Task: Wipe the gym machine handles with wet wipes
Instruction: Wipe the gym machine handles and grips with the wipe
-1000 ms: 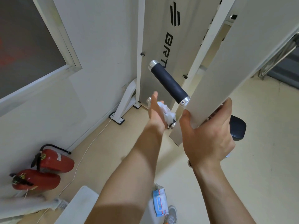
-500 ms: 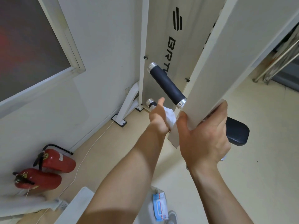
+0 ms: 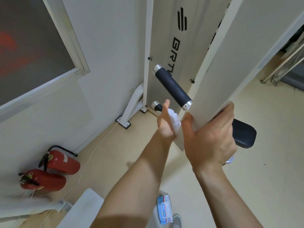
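White machine arm (image 3: 230, 63) runs up from the R hand (image 3: 209, 137), which grips its lower end w/ thumb and fingers wrapped round the edges. Black upper handle (image 3: 172, 86) sticks out just above, betw. both hands. L hand (image 3: 164, 122), thumb up, clutches a crumpled white wipe (image 3: 174, 119) against the lower handle (image 3: 156, 105), whose chrome end shows just past the thumb.
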The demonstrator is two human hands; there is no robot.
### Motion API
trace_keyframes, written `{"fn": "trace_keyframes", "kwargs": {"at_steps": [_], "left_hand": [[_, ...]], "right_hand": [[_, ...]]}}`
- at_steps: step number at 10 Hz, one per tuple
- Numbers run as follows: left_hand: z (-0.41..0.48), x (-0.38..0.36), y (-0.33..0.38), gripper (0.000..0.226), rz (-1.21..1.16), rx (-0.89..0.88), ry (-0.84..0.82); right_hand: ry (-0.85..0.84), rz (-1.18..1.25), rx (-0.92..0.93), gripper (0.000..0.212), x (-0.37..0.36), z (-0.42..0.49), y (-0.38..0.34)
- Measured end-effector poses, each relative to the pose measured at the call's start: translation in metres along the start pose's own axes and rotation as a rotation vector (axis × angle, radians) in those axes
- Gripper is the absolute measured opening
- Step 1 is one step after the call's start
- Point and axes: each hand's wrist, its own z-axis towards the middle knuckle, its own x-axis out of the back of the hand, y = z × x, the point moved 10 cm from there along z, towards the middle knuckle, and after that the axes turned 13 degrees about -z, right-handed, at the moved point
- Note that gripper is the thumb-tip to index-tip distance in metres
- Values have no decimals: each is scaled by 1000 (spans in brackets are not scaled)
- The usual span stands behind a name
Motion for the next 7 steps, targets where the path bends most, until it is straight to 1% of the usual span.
{"fn": "trace_keyframes", "kwargs": {"at_steps": [1,2,3,4,5,6,7], "left_hand": [[-4,12,30,71,158,-158,216],[-4,5,76,81,72,-214,137],[6,21,91,79,-77,-203,129],[6,16,69,75,-181,-199,-22],[8,29,22,91,-41,-98,27],[-4,33,19,90,113,-71,36],[0,3,20,110,-70,116,-98]], "right_hand": [[-38,10,17,78,-2,-4,-1],[-39,26,17,75,-2,-8,-3],[-28,28,12,73,-4,-10,-7],[5,-16,30,77,-3,-11,-10],[28,-32,25,80,0,-9,-9],[11,-14,24,80,2,-8,-5],[-31,-4,42,75,1,-11,-7]]}}
